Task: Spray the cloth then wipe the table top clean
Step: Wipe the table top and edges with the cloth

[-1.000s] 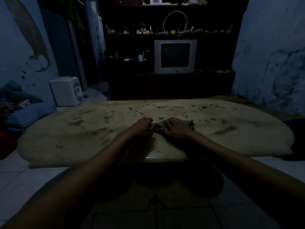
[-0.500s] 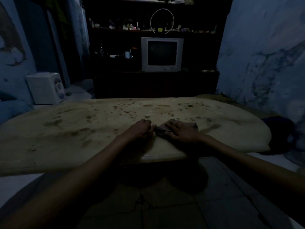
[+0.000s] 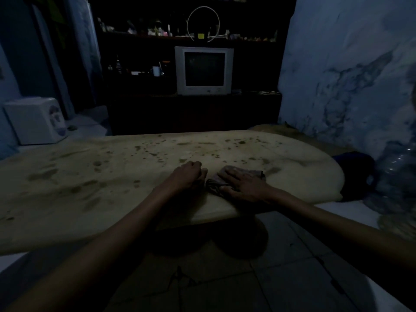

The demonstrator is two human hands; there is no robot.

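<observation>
A low oval table top [image 3: 94, 183], pale and covered in dark stains, fills the middle of the head view. A small dark cloth [image 3: 216, 184] lies near its front edge, right of centre. My right hand [image 3: 244, 184] lies flat on the cloth with straight fingers pressing it down. My left hand [image 3: 188, 174] rests on the table just left of the cloth, fingers curled into a loose fist that holds nothing I can make out. No spray bottle is visible in this dim view.
A dark cabinet with an old television [image 3: 203, 70] stands behind the table. A white appliance [image 3: 36, 120] sits on the floor at the left. A dark object [image 3: 353, 174] and a clear plastic bottle [image 3: 398, 163] lie by the right wall. Tiled floor [image 3: 225, 278] is below.
The view has swung to the right, so the table and television sit further left. Both hands stay on the table, and the right one has slid the cloth slightly right, away from my left hand.
</observation>
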